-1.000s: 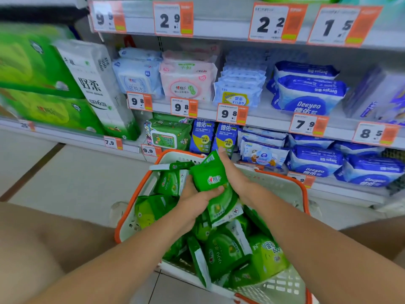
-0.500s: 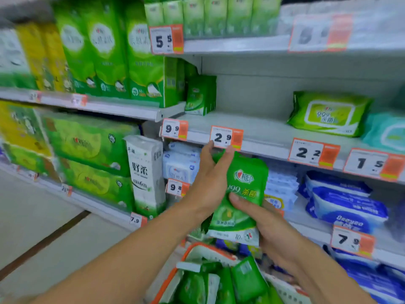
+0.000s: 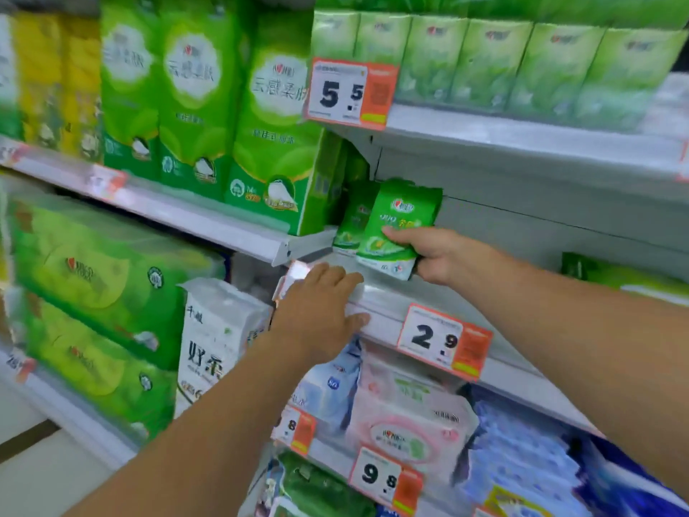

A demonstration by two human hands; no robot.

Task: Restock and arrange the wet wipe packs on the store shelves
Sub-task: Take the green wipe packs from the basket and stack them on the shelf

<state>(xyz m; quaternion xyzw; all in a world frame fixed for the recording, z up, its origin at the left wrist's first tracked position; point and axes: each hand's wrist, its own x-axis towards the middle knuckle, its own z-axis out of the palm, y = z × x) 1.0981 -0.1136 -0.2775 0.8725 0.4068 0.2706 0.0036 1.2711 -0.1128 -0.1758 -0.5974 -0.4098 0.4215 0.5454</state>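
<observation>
My right hand [image 3: 441, 255] grips a green wet wipe pack [image 3: 400, 222] and holds it upright on the grey middle shelf [image 3: 484, 315], at the shelf's left end. The pack stands against other green packs [image 3: 352, 218] of the same kind behind it. My left hand [image 3: 320, 311] rests flat on the shelf's front edge, fingers straight, just below and left of the pack. It holds nothing. A 2.9 price tag [image 3: 441, 339] hangs on that edge to the right of my left hand.
Tall green tissue packs [image 3: 261, 121] fill the left bay. Small green packs [image 3: 484, 57] line the top shelf above a 5.5 tag [image 3: 350, 93]. Pink wipes [image 3: 410, 430] and blue wipes [image 3: 529, 453] lie on the shelf below. A green pack [image 3: 611, 274] lies at the far right.
Both hands lifted the pack out of the basket and up to the shelf. My left hand let go and moved to the shelf edge; my right hand carried the pack onto the shelf.
</observation>
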